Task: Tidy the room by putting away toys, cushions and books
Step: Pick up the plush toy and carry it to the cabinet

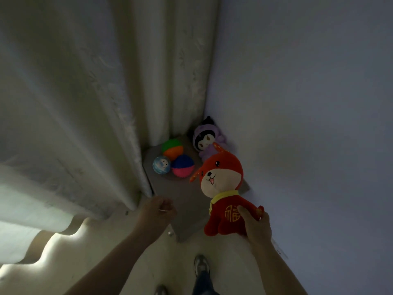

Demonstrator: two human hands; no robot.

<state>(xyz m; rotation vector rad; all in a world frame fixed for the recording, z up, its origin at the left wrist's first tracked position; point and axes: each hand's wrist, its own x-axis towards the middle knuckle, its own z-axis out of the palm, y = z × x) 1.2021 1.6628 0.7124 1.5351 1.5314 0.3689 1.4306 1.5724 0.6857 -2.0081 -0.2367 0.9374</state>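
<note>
My right hand point(256, 225) grips the body of a red plush dog point(223, 184) and holds it upright over a grey mat point(182, 201) in the room's corner. A purple plush doll point(207, 139) sits at the back of the mat against the wall. Three balls lie on the mat to its left: a green and orange ball point(172, 149), a blue and pink ball point(182, 166) and a light blue ball point(161, 165). My left hand point(156, 210) hovers at the mat's left edge with its fingers curled and nothing seen in them.
A pale curtain point(95, 103) hangs on the left, down to the floor beside the mat. A plain wall point(308, 103) closes off the right side. My shoes point(201, 266) stand on the light floor point(148, 262) below.
</note>
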